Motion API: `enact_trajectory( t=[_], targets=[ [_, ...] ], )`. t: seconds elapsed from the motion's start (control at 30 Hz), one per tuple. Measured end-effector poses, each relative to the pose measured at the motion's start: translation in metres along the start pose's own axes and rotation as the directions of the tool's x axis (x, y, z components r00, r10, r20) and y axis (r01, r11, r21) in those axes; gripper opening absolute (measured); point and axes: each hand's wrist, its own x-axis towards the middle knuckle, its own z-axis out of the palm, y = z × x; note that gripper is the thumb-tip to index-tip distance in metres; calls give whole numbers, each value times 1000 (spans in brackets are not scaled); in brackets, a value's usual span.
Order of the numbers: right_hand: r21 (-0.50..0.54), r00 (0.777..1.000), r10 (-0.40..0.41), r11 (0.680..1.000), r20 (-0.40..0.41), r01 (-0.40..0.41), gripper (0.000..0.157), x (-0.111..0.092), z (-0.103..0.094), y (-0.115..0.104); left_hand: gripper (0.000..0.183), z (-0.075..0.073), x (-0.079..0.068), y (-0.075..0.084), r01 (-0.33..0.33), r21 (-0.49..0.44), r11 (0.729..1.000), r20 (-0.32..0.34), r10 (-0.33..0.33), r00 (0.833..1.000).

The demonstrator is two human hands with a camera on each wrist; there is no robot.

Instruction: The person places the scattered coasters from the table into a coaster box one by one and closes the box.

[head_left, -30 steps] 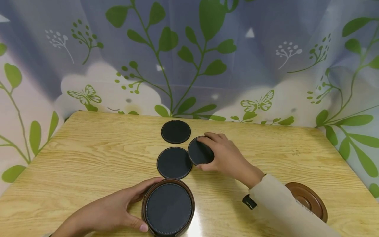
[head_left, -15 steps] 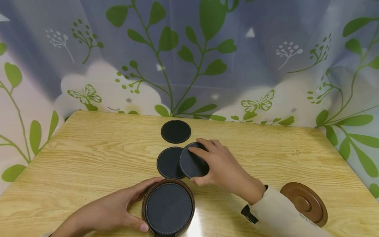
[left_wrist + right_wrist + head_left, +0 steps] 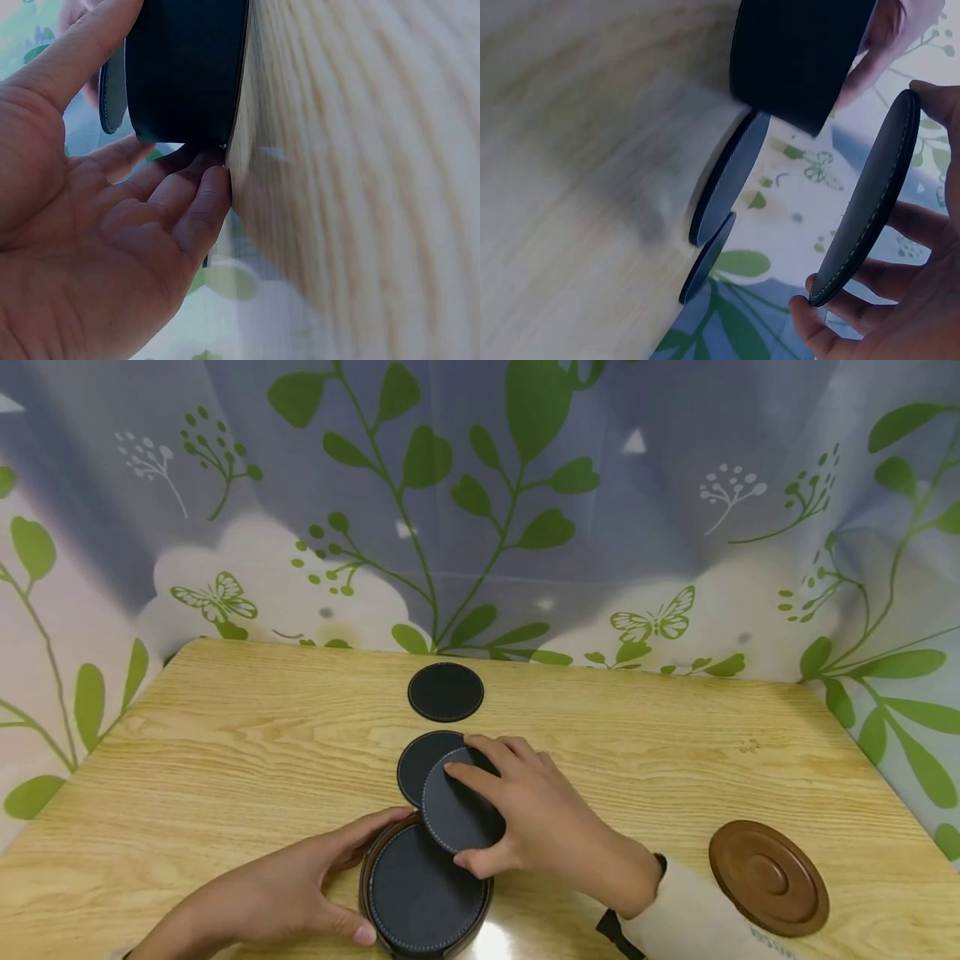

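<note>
Dark coaster [image 3: 459, 817] aloft, overlapping the far edge of the holder [image 3: 802, 60] in the head view. Your right hand [image 3: 543, 822] grips it by the rim: thumb at the near side, fingers reaching over to the far side, forearm angled in from the right. Your left hand [image 3: 292, 885] cups the holder's left side, thumb nearest you. Worktop [image 3: 247, 735] beneath; brown disc [image 3: 772, 877] off right.

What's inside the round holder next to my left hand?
A dark round coaster shows inside the holder, partly hidden in the head view by another coaster in your right hand. Anything beneath the inner coaster is covered from view.
</note>
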Motion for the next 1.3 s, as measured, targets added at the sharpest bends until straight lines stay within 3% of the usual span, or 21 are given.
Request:
enact_trajectory(
  t=[0.43, 0.7, 1.0, 1.3],
  targets=[
    [57, 997, -30, 998, 74, 25, 79, -1, 15, -23, 106, -2, 2, -1, 49, -6, 999, -14, -49, 999],
    [20, 991, -50, 999, 126, 48, 78, -3, 21, -36, 107, -1, 3, -1, 65, -42, 997, -5, -65, 998],
    [39, 981, -64, 998, 181, 58, 77, -7, 27, -46, 105, -2, 3, -3, 14, 15, 1000, 14, -14, 1000],
    [4, 978, -86, 996, 189, 87, 78, -8, 34, -52, 99, -1, 0, -2, -15, -33, 999, 21, 16, 1000]
  ],
)
